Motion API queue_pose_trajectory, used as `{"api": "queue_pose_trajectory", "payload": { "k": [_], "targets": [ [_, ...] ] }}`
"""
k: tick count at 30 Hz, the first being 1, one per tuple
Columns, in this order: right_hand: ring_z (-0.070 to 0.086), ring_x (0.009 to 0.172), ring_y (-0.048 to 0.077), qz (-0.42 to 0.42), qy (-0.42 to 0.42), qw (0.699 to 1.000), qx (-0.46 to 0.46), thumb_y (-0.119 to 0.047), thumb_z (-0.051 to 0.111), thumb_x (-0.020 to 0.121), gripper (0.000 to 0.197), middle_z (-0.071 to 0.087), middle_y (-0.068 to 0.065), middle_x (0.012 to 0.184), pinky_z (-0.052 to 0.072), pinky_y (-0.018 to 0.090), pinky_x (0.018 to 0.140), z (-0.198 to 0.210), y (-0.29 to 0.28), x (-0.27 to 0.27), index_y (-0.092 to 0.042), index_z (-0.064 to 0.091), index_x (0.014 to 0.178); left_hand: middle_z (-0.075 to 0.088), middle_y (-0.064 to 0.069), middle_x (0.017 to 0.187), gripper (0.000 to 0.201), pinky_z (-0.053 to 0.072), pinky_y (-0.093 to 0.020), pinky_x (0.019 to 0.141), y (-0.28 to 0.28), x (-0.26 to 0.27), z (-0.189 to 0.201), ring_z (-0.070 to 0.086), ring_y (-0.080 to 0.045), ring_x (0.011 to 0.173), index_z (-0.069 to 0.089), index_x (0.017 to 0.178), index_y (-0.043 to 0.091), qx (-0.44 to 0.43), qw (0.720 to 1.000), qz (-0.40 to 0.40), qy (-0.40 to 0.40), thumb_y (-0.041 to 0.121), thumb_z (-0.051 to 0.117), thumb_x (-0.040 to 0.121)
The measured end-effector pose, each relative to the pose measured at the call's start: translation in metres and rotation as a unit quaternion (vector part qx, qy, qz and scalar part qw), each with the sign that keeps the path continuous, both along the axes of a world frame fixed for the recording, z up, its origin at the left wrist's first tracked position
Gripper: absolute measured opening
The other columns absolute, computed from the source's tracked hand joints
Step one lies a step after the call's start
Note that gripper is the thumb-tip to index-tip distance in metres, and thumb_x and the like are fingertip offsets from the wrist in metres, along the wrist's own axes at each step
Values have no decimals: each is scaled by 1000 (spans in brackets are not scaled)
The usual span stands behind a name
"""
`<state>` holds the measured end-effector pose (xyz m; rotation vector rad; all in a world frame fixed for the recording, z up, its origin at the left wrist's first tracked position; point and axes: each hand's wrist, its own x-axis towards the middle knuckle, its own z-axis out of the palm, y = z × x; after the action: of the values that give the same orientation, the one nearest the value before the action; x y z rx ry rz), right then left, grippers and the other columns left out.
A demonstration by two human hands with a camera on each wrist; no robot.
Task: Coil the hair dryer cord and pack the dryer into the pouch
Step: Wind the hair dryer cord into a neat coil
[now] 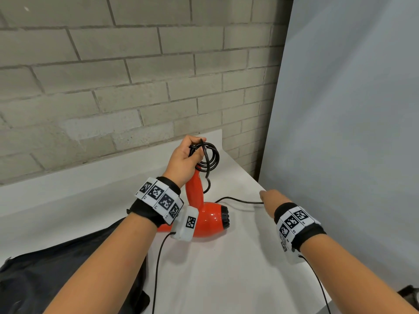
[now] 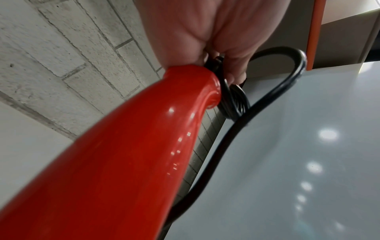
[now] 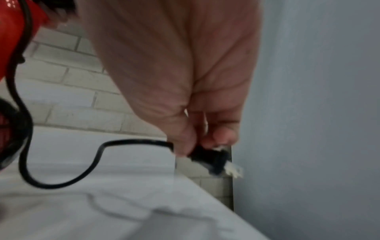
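Observation:
A glossy red hair dryer [image 1: 209, 219] rests its barrel on the white table [image 1: 226, 268], handle [image 2: 127, 146] pointing up and away. My left hand [image 1: 186, 155] grips several black cord loops [image 1: 209, 156] against the end of that handle [image 1: 194, 189]; the loops [image 2: 234, 104] show beside my fingers. A free length of cord [image 1: 238, 200] runs right across the table to my right hand [image 1: 269, 198], which pinches the black plug [image 3: 207, 159] near the table's right edge, its metal prongs sticking out. The dark pouch [image 1: 74, 268] lies at the lower left under my left forearm.
A grey brick wall [image 1: 113, 87] stands behind the table. A pale grey panel [image 1: 351, 132] rises close along the right edge, just beyond my right hand. Thin black sensor wires [image 1: 158, 268] hang from both wristbands.

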<state>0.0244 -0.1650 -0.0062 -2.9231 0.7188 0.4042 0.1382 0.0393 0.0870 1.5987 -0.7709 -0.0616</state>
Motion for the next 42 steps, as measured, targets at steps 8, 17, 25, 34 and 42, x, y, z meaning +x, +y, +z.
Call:
{"api": "queue_pose_trajectory", "payload": {
  "k": [8,17,25,34,42],
  "targets": [
    [53,98,34,65,-449,890,-39,15,48,78,40,49,17,114,49,32,76,51,12,7,-2,54,113,49,7,65,24,42,-17,53,-1,2,-2,46,2,49,52,86,30,-10,1000,3,22,7,46,91],
    [48,100,15,247,-701,667,50,5,33,81,24,43,5,105,36,9,96,94,54,0,-10,47,94,45,0,62,11,40,-13,47,-2,2,-1,46,2,45,51,86,26,-37,999,-4,12,17,48,91],
    [52,96,-7,281,-630,688,224,5,52,85,14,57,5,97,42,9,89,89,80,13,-3,62,91,57,1,69,6,45,-10,60,-7,6,-6,56,4,58,54,92,11,-63,998,7,18,14,50,90],
    [47,76,7,220,-574,774,151,-2,53,83,15,54,17,86,38,4,76,79,88,23,1,62,95,55,5,80,26,40,-3,63,-9,6,-7,56,7,66,55,102,-1,-1,998,46,-48,21,52,89],
    [50,76,13,140,-556,776,261,5,54,80,26,46,3,92,42,15,69,95,85,31,-2,45,103,60,8,61,16,44,-8,64,-8,-6,0,57,6,61,55,82,20,10,996,-75,-56,33,46,84]
  ]
}}
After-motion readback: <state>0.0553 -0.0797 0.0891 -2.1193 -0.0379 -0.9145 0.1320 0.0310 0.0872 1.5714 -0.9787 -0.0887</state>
